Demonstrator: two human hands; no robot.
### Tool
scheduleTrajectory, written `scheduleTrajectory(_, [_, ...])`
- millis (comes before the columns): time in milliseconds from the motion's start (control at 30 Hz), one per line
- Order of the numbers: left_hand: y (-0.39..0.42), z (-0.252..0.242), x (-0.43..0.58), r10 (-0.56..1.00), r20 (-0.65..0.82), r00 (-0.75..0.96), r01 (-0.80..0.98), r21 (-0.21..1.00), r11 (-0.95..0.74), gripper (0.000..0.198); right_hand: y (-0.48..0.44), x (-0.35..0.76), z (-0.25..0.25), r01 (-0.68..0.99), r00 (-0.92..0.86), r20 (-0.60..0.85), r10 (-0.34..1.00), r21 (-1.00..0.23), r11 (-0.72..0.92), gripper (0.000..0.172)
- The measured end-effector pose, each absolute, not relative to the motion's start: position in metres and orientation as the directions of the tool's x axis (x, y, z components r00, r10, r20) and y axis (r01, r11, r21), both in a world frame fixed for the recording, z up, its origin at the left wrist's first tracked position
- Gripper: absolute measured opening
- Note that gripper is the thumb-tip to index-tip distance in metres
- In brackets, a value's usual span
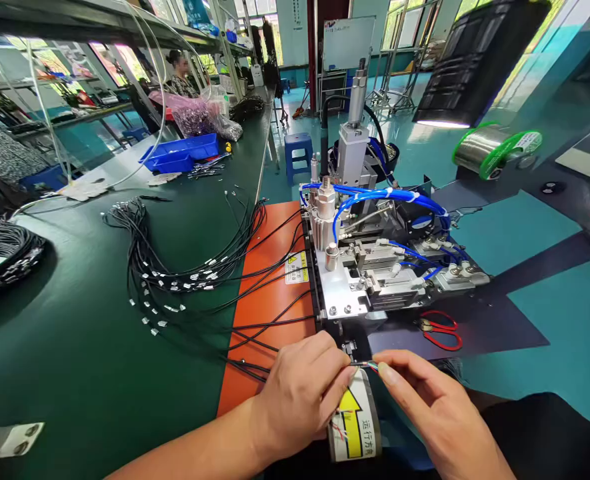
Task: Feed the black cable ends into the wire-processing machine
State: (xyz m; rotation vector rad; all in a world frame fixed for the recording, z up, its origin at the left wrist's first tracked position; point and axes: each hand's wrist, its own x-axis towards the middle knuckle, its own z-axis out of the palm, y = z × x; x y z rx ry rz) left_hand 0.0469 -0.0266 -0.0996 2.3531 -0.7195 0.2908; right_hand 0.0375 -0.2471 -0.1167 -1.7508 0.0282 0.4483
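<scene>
Between my two hands runs the end of a thin black cable (359,363) with fine coloured wires (373,365) showing. My left hand (307,387) is closed around the black part. The fingertips of my right hand (425,407) pinch the coloured wires. Just below them is a curved metal piece with a yellow arrow label (362,427). Ahead stands a metal machine (342,287) with cylinders and blue air hoses (389,195). Several black cables with white tags (189,280) stretch from the green bench over an orange panel (275,253) towards the machine.
Red-handled scissors (442,330) lie right of the machine. A solder wire spool (489,148) stands beyond, under a black lamp-like housing (479,60). Blue trays (179,155) and a coiled cable bundle (5,253) sit on the bench. A person (182,73) sits at the far left.
</scene>
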Motion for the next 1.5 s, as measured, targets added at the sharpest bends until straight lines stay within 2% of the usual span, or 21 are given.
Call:
scheduleTrajectory(300, [-0.028, -0.104, 0.047, -0.426, 0.36, 0.83, -0.557, 0.521, -0.646, 0.026, -0.249, 0.043, -0.115, -0.259, 0.926, -0.309, 0.216, -0.938, -0.231, 0.034])
scheduleTrajectory(667, [-0.029, -0.105, 0.046, -0.436, 0.369, 0.821, -0.57, 0.486, -0.662, 0.024, -0.241, 0.047, -0.108, -0.33, 0.892, -0.37, 0.259, -0.925, -0.187, 0.035])
scheduleTrajectory(1033, [-0.028, -0.104, 0.046, -0.457, 0.377, 0.806, -0.591, 0.47, -0.656, 0.026, -0.233, 0.052, -0.098, -0.34, 0.877, -0.418, 0.236, -0.889, -0.308, 0.038])
scheduleTrajectory(1500, [-0.025, -0.106, 0.048, -0.509, 0.384, 0.77, -0.637, 0.457, -0.621, 0.02, -0.224, 0.06, -0.093, -0.164, 0.928, -0.299, 0.221, -0.863, -0.477, 0.044])
